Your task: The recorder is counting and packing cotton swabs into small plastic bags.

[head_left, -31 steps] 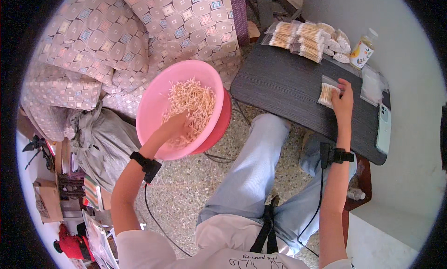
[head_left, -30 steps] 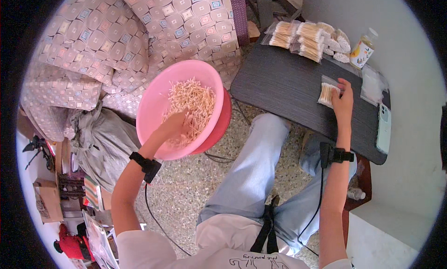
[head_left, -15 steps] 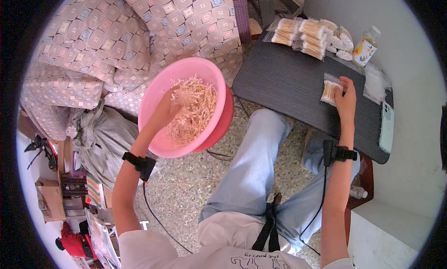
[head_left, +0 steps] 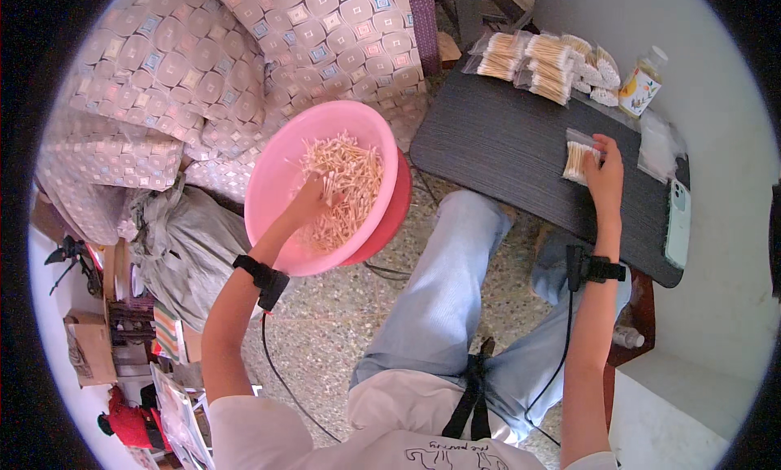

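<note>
A pink basin (head_left: 268, 165) holds a heap of loose cotton swabs (head_left: 354, 173). My left hand (head_left: 307, 203) reaches into it from the near left side, its fingers closed round some of the swabs; the fingertips are partly hidden among them. On the dark table, a small clear bag of cotton swabs (head_left: 577, 155) lies close to my right hand (head_left: 604, 175). The fingers and thumb of that hand grip the bag's right edge.
Filled swab bags (head_left: 547, 67) are piled at the table's far edge, beside a bottle (head_left: 643, 83). Clear empty bags (head_left: 657, 148) and a pale green phone (head_left: 678, 222) lie at the right. The basin rests on a red stool (head_left: 390, 214). Patterned cushions (head_left: 187, 71) fill the far left.
My left hand has shifted down and slightly right within the basin, and its fingers have gathered in among the swabs. My right hand keeps its place on the bag.
</note>
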`<state>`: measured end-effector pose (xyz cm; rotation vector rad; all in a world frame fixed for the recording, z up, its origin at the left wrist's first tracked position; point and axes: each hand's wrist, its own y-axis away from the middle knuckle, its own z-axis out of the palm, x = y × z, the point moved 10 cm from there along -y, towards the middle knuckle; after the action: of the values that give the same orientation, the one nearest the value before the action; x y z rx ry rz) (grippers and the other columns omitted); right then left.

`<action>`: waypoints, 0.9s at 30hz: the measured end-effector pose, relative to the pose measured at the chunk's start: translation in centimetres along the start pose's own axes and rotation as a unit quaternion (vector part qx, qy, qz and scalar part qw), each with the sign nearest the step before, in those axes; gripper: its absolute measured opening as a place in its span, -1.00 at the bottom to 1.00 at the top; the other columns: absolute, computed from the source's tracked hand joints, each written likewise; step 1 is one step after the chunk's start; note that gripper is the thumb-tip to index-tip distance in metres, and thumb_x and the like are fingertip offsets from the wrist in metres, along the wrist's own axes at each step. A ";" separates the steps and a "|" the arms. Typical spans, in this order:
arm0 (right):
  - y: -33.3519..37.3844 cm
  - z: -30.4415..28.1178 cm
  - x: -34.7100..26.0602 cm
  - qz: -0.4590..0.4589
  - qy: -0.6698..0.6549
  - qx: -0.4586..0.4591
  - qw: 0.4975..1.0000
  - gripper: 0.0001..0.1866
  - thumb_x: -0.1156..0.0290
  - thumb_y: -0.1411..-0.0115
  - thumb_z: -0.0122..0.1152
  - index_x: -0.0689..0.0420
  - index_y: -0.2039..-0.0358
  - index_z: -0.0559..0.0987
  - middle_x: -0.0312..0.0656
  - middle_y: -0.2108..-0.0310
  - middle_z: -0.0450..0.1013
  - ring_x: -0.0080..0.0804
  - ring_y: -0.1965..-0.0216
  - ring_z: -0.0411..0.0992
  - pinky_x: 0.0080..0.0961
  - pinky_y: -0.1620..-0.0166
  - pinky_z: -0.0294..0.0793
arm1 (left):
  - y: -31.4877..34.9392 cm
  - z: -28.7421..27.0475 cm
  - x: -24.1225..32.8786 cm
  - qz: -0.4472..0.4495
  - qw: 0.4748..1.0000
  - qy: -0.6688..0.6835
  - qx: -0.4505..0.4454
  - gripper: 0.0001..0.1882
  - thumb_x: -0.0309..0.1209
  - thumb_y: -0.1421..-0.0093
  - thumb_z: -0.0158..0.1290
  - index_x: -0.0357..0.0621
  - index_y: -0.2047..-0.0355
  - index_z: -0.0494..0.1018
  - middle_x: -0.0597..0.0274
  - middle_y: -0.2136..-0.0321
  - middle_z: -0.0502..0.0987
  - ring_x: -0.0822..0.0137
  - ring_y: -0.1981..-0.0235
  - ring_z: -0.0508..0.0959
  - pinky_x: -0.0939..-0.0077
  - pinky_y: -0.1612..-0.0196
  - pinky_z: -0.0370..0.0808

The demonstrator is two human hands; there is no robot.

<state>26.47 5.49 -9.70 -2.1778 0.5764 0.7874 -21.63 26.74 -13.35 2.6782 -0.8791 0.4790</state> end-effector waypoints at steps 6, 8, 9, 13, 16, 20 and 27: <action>0.1 -0.1 -0.1 -0.001 -0.002 -0.008 1.000 -0.68 0.55 0.00 0.08 0.20 0.16 0.40 0.00 0.28 0.40 -0.07 0.21 0.38 -0.29 0.13 0.34 | 0.8 -1.4 -0.2 -0.002 0.999 0.039 0.037 -0.39 -0.23 -0.13 0.02 -0.31 -0.10 0.13 -0.15 0.03 0.23 0.04 0.11 0.37 0.30 0.10 0.34; 0.1 0.1 -0.3 0.005 0.003 -0.012 1.000 -0.68 0.55 0.00 0.08 0.19 0.17 0.41 0.01 0.28 0.40 -0.07 0.21 0.38 -0.29 0.13 0.34 | 2.2 -4.7 0.7 0.055 0.981 -0.036 0.181 -0.49 -0.28 -0.12 0.02 -0.33 -0.02 0.21 -0.11 0.13 0.30 0.11 0.25 0.41 0.34 0.28 0.36; 0.1 0.0 -0.4 0.002 0.006 -0.008 1.000 -0.69 0.55 0.00 0.08 0.19 0.17 0.41 0.01 0.29 0.41 -0.07 0.22 0.38 -0.28 0.14 0.34 | 2.2 -5.3 0.9 0.054 0.981 -0.036 0.181 -0.49 -0.28 -0.12 0.02 -0.33 -0.02 0.21 -0.11 0.13 0.30 0.11 0.25 0.41 0.34 0.28 0.36; 0.1 -0.1 -0.6 0.001 0.006 -0.006 1.000 -0.70 0.55 -0.01 0.07 0.19 0.18 0.42 0.01 0.31 0.41 -0.05 0.23 0.38 -0.27 0.15 0.34 | 2.4 -8.5 2.2 0.069 0.969 -0.003 0.235 -0.63 -0.37 -0.11 0.02 -0.33 0.13 0.30 -0.04 0.38 0.40 0.09 0.38 0.44 0.35 0.35 0.36; 0.2 -0.2 -0.8 0.006 0.024 -0.009 1.000 -0.71 0.55 -0.01 0.07 0.20 0.19 0.42 0.02 0.30 0.41 -0.05 0.23 0.38 -0.27 0.14 0.34 | 2.2 -8.6 2.6 0.063 0.967 0.040 0.245 -0.68 -0.38 -0.10 0.02 -0.32 0.18 0.32 -0.02 0.49 0.41 0.09 0.47 0.44 0.33 0.42 0.34; 0.1 0.0 -0.7 -0.002 -0.005 -0.006 1.000 -0.72 0.55 -0.01 0.05 0.21 0.20 0.43 0.02 0.29 0.41 -0.04 0.21 0.38 -0.28 0.13 0.34 | 2.5 -9.8 1.7 0.065 0.956 0.017 0.286 -0.74 -0.38 -0.11 0.02 -0.31 0.26 0.35 -0.04 0.49 0.43 0.14 0.51 0.42 0.33 0.48 0.31; 0.2 -0.1 -0.8 -0.016 0.012 -0.009 1.000 -0.74 0.53 -0.02 0.04 0.20 0.21 0.44 0.02 0.27 0.42 -0.03 0.19 0.38 -0.26 0.12 0.33 | 2.9 -13.3 3.1 0.084 0.941 0.067 0.322 -0.80 -0.41 -0.12 0.00 -0.31 0.32 0.35 0.02 0.51 0.42 0.19 0.52 0.43 0.39 0.42 0.35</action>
<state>25.79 5.43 -9.15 -2.2100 0.5476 0.7535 -24.02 27.67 0.37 3.0900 -1.0583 1.1486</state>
